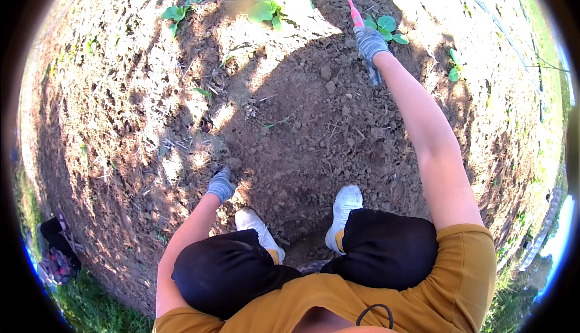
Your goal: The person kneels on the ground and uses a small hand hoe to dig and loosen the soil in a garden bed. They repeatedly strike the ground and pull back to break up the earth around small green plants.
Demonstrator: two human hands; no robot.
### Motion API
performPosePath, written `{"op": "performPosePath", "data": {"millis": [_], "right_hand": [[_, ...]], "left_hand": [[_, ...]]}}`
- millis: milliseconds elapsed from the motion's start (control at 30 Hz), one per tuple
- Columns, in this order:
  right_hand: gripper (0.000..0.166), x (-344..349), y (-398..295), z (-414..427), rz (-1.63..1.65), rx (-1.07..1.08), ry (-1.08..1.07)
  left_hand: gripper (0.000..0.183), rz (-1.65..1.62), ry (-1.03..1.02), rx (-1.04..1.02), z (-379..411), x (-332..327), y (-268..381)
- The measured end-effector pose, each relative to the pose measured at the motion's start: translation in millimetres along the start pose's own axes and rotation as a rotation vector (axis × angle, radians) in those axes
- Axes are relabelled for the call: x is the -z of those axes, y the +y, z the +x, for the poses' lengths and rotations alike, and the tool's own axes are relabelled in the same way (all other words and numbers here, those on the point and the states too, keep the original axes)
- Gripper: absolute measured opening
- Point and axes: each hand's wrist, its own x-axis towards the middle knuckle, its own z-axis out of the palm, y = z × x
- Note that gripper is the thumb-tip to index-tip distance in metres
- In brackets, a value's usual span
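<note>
My right hand, in a grey knit glove, reaches far forward and is closed on the pink handle of a hand tool. The tool's thin pink shaft runs away from me; its working end cannot be made out. Right beside this hand grows a leafy green seedling. My left hand, gloved alike, is low at the soil, ahead of my left shoe. Its fingers are bent and partly hidden, so whether they hold anything cannot be told.
More seedlings stand at the top left, top middle and right. Dry straw and small weeds lie about. Another person in dark clothing is at the far left. Grass borders the soil.
</note>
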Motion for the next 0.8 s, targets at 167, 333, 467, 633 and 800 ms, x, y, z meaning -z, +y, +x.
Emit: {"op": "performPosePath", "data": {"millis": [167, 333, 467, 633, 800], "right_hand": [[0.046, -1.1, 10.2, -31.0, -0.065, -0.007, -0.060], [0.045, -2.2, 10.7, -60.4, -0.023, -0.020, -0.101], [0.043, -8.7, 11.3, -96.7, 0.078, -0.077, -0.197], [0.038, 4.6, 12.2, -125.5, 0.044, 0.021, -0.195], [0.035, 10.2, -0.9, -96.1, -0.143, 0.068, 0.060]], "left_hand": [[0.029, -0.024, -0.003, 0.016, 4.0, -6.3, -3.9], [0.029, 0.006, -0.004, 0.004, 3.7, -5.9, -4.1], [0.027, -0.031, 0.017, 0.020, 7.9, -20.1, -22.8], [0.027, -0.024, 0.012, -0.003, -2.6, 2.0, 3.5], [0.027, -0.019, 0.016, -0.017, 2.3, -5.8, -10.6]]}}
